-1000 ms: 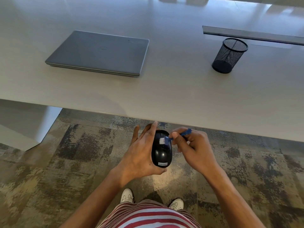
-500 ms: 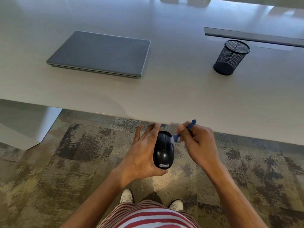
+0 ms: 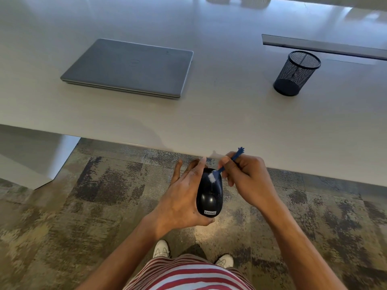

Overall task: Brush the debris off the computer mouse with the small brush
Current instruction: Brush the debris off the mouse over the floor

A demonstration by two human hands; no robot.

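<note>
Mouse (image 3: 209,195), 1 glossy black oval with a Lenovo label, sits gripped in my left hand (image 3: 180,201) above mottled carpet (image 3: 94,195), below 1 smooth white desk (image 3: 230,114) holding 1 flat grey Dell laptop (image 3: 129,66) and 1 black wire-mesh pen cup (image 3: 297,73). My right hand (image 3: 249,176) pinches 1 thin blue brush (image 3: 225,165), white bristles touching the mouse's front.

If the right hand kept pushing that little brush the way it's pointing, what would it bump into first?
The right hand aims the small brush down-left; its white bristles already seem to touch the mouse. Just beyond lie the left hand's fingers, though depth is unclear.
</note>
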